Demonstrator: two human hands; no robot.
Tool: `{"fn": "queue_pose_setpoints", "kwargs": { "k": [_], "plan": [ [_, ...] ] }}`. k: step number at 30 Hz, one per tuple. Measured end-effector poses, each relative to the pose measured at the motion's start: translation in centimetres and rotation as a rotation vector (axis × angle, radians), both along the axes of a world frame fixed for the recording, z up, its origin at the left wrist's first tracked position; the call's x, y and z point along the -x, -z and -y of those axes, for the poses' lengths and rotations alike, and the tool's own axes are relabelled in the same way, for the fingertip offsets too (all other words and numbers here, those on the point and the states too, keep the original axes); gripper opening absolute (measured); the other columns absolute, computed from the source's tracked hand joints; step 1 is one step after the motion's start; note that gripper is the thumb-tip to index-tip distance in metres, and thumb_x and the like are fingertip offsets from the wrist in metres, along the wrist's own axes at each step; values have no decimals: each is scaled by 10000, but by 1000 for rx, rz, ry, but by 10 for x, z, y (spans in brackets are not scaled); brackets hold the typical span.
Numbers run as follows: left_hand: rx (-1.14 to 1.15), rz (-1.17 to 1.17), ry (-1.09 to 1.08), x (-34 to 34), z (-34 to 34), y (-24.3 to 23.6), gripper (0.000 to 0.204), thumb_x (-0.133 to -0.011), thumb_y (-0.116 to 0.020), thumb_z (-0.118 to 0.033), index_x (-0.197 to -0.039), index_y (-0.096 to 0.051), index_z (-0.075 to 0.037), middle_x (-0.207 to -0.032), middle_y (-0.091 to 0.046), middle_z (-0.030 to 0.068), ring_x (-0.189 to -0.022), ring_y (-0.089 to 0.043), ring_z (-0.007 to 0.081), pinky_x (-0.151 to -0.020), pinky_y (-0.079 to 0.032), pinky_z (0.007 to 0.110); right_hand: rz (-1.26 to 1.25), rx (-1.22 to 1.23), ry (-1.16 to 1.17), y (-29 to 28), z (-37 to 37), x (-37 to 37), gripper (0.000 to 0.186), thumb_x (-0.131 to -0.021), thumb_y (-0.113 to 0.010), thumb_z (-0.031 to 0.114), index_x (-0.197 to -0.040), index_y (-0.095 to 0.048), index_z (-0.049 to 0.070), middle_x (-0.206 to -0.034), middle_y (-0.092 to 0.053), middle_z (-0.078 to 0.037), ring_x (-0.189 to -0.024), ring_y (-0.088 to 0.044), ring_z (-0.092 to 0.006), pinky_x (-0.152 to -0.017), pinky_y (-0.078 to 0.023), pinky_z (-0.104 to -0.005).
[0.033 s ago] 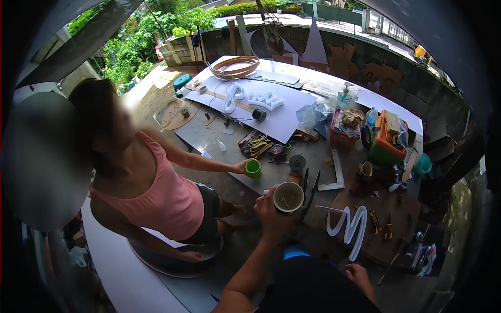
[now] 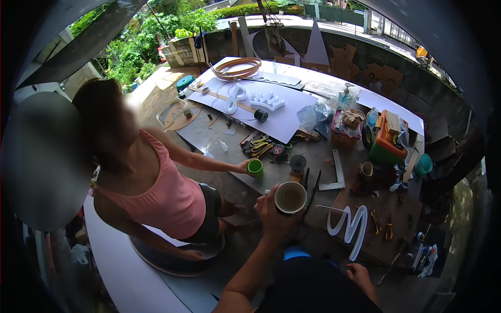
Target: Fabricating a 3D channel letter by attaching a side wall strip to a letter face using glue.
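My left hand [image 2: 271, 221] is closed round a mug [image 2: 290, 186], which is upright and holds a brownish liquid. The mug is above the near side of the worktable, close to a grinder-like tool with a round grey disc [image 2: 297, 162]. Low at the right, my right hand [image 2: 360, 276] hangs with loosely bent fingers and nothing visible in it. A white tube-like zigzag piece [image 2: 348, 227] lies on the brown board beyond that hand. To my left, a person in a pink top [image 2: 156, 185] holds a green cup [image 2: 255, 167] beside my mug.
Orange-handled pliers [image 2: 389, 231] lie on the brown board [image 2: 360, 201]. Farther off are a white angled frame [image 2: 338, 175], an orange-and-green bin [image 2: 389, 141] and a wire spool [image 2: 260, 115]. White sheets [image 2: 209, 112] carry white shaped pieces [image 2: 269, 101] and coiled brown strips [image 2: 235, 68].
The whole view has shifted very slightly. A bright curved streak in the mug's liquid no longer shows. Both hands stay almost where they were.
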State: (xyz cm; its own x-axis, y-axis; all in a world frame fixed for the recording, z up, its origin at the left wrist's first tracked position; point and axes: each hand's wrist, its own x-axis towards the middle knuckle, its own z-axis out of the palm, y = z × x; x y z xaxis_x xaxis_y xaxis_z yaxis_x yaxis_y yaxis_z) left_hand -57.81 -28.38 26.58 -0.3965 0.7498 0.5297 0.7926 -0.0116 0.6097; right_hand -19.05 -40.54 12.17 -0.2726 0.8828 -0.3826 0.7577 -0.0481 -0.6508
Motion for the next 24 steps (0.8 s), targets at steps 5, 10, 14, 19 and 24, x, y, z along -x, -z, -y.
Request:
{"fn": "queue_pose_setpoints", "kwargs": {
  "k": [5,10,14,19,24],
  "plan": [
    [-15,46,35,-34,49,-68,987,-552,-942,-381,-1383,-503,-80,-1173,-597,117,-1110,-518,313,-971,-387,469,-33,-16,-75,-1,-8,-23,305,-845,-698,175,-1132,-698,72,-1019,-690,-168,-964,-675,-345,-872,-532,-426],
    [-44,105,160,-62,68,-86,982,-550,-945,-349,-1375,-499,-61,-1165,-581,137,-1102,-523,304,-983,-404,453,-37,-58,-11,-9,18,-38,288,-876,-684,195,-1136,-695,72,-1053,-686,-160,-1022,-663,-341,-907,-522,-429],
    [-148,122,305,-78,73,-89,1045,-693,-857,-535,-1457,-409,19,-1407,-522,176,-1296,-523,320,-1076,-417,457,-86,-86,-67,2,29,-31,324,-912,-659,249,-1190,-659,84,-1088,-679,-154,-1061,-646,-350,-934,-518,-447],
    [-73,94,791,-168,25,-71,1078,-700,-814,-617,-1457,-403,32,-1392,-530,174,-1286,-528,317,-1061,-430,458,-205,-116,18,14,26,-7,313,-924,-630,280,-1175,-633,94,-1129,-677,-127,-1090,-643,-332,-916,-513,-467],
    [-59,69,1121,-252,12,-80,1088,-668,-839,-585,-1447,-404,38,-1364,-542,172,-1264,-541,314,-1050,-439,454,-278,-141,187,29,36,-4,307,-916,-634,272,-1172,-636,102,-1132,-672,-124,-1085,-645,-323,-905,-515,-463]
  ]
}}
